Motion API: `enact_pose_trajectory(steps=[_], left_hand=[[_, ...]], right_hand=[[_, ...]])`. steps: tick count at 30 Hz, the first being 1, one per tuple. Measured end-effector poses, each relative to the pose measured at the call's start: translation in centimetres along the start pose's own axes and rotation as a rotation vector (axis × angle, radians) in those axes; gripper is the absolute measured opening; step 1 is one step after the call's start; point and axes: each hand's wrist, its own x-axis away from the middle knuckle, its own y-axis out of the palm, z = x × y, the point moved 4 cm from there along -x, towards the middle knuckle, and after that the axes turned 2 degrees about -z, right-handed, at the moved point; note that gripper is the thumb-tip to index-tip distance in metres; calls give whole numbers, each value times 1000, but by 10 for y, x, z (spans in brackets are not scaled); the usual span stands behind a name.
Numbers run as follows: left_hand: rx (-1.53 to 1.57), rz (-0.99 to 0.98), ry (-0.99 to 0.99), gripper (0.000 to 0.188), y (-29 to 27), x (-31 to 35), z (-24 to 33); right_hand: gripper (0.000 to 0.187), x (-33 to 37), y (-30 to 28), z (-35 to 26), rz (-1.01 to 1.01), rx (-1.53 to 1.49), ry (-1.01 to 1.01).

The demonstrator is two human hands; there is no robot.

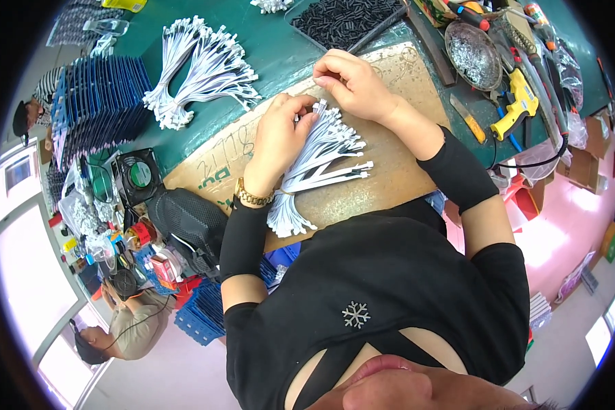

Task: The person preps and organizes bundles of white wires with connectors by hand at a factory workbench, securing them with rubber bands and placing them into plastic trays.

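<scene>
A bundle of thin white cables (324, 147) with small plug ends lies on a brown cardboard sheet (396, 167) in front of me, gathered at a narrow waist near my left wrist. My left hand (280, 130) rests over its left side, fingers curled and closed on white cable ends near the bundle's top. Just right of those ends is my right hand (355, 85), thumb and forefinger pinched together. Anything between these right fingertips is too small to make out. Beyond the right hand stands a dark tray (294, 15) full of short black tube pieces (345, 24).
More white cable bundles (205, 72) lie at the back left, beside stacked blue racks (102, 102). A metal bowl (471, 58), a yellow glue gun (519, 102) and a box cutter (468, 119) lie to the right. A small fan (138, 174) stands left. Two people sit farther left.
</scene>
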Motion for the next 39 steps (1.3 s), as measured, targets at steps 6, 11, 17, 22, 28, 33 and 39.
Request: enact_pose_trajectory(steps=[6, 11, 17, 22, 28, 33, 39], left_hand=[[219, 100, -53, 14, 1, 11, -19], [698, 126, -103, 9, 3, 25, -30], [862, 175, -110, 15, 1, 27, -34], [863, 133, -132, 18, 4, 29, -42], [945, 175, -118, 24, 4, 27, -40], [959, 157, -130, 36, 4, 27, -41], [967, 150, -124, 42, 3, 27, -40]], right_hand=[[8, 0, 1, -2, -64, -62, 31], [9, 1, 5, -14, -185, -241, 85], [9, 11, 22, -12, -114, -529, 364], [11, 11, 30, -17, -192, -526, 454], [9, 13, 37, -18, -188, -531, 561], [10, 12, 35, -18, -141, -461, 446], [11, 15, 41, -11, -304, -339, 419]])
